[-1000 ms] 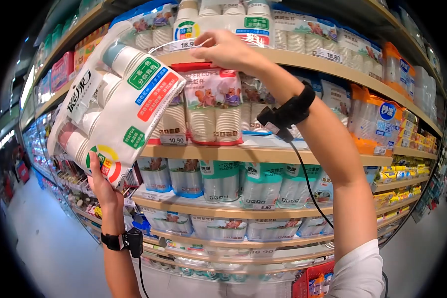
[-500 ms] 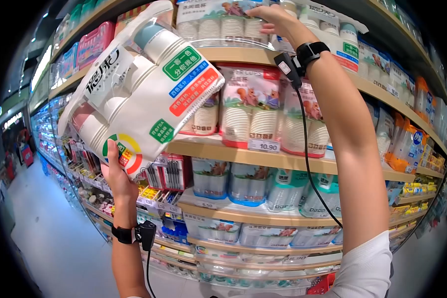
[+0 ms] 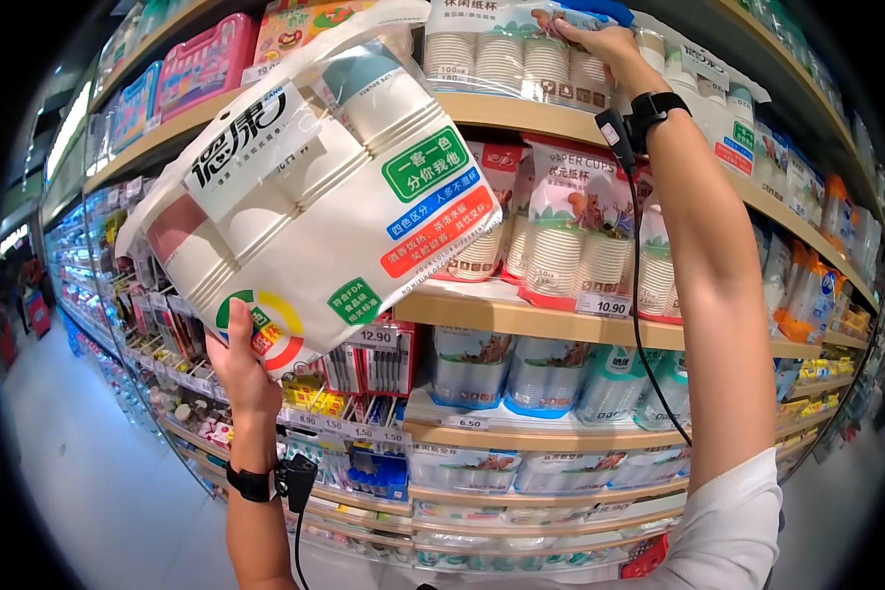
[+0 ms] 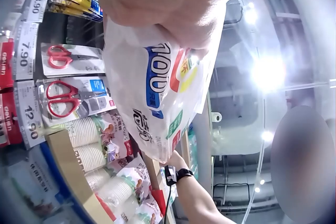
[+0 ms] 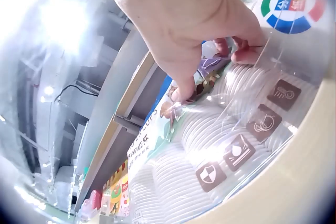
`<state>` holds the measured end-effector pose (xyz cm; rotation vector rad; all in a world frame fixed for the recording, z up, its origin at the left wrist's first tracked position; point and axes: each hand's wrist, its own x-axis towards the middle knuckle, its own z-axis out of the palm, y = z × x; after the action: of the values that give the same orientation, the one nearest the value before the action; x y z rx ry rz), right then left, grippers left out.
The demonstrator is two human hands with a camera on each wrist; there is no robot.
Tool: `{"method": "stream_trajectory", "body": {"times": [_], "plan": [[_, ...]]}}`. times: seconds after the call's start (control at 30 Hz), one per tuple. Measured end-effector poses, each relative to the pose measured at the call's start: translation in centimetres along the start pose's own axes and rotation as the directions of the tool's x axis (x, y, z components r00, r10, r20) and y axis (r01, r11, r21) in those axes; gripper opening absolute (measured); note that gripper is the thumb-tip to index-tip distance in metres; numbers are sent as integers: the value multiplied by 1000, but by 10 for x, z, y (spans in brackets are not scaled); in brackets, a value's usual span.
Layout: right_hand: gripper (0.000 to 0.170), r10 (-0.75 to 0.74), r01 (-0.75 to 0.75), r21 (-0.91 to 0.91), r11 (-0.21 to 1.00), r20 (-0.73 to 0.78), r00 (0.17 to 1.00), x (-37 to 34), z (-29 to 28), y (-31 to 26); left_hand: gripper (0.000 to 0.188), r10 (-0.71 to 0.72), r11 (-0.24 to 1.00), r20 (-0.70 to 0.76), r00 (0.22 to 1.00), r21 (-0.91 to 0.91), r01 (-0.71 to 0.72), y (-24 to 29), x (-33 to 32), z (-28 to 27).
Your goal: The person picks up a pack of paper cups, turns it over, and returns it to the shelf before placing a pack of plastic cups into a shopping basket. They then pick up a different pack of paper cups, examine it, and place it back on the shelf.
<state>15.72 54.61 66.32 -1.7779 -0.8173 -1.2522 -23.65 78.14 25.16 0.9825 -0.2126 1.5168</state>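
Note:
My left hand grips the lower corner of a clear-and-white pack of paper cups, thumb over its front. That pack is tilted, with colored cup bottoms showing through the film. In the left wrist view, its other face carries a "100" label. Up on the top shelf, my right hand reaches to a squirrel-printed pack of paper cups. The right wrist view shows that hand with curled fingers pinching the film above the stacked cups.
Beside the right hand stands another pack with colored cups. Red-edged cup packs sit one shelf down, behind a wooden shelf edge. Pens and scissors hang at lower left. An aisle floor runs along the left.
The view has swung left along the shelves. My right hand has moved from over the shelf edge onto the squirrel-printed pack. The left hand still holds its pack, now nearer.

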Motion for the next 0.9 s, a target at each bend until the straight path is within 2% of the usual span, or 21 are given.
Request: {"method": "stream_trajectory", "body": {"times": [0.07,0.1,0.17,0.3,0.4,0.43,0.53,0.57,0.67,0.77,0.87,0.9], "plan": [[86,40,-59,131,990,139,990,-4,-20,-1,53,-20,1000,19,1000,-3,20,1,2,1],[80,31,-43,153,987,83,996,-2,-18,2,49,-11,999,57,998,42,8,-3,4,-4],[78,54,-81,169,982,158,986,5,-22,7,49,-27,1000,84,996,16,26,-5,5,-7],[74,89,-161,196,967,335,938,-23,-59,-22,50,-26,1000,110,994,12,25,-8,4,-9],[56,216,-268,202,942,249,944,-91,-99,-107,53,-45,999,109,993,-26,48,-3,0,-3],[60,269,-304,174,936,201,942,-74,-90,-91,53,-55,998,113,992,-31,59,-2,0,-2],[55,222,-239,159,958,119,968,-84,-94,-93,52,-64,997,118,991,-44,69,-2,5,9],[43,179,-185,174,967,50,983,-80,-89,-86,51,-51,997,113,992,-44,56,-1,7,13],[35,-48,99,503,859,-113,992,-73,-73,-71,46,-22,998,85,996,-52,27,6,17,25],[31,29,114,552,826,-244,969,-57,-79,-64,39,-10,996,91,996,-92,18,15,26,39],[33,140,127,672,730,-329,934,-60,-100,-68,40,34,996,44,998,-84,-30,17,40,50],[32,109,202,691,694,-379,919,-57,-105,-60,41,89,992,13,996,-90,-88,19,43,58]]}}
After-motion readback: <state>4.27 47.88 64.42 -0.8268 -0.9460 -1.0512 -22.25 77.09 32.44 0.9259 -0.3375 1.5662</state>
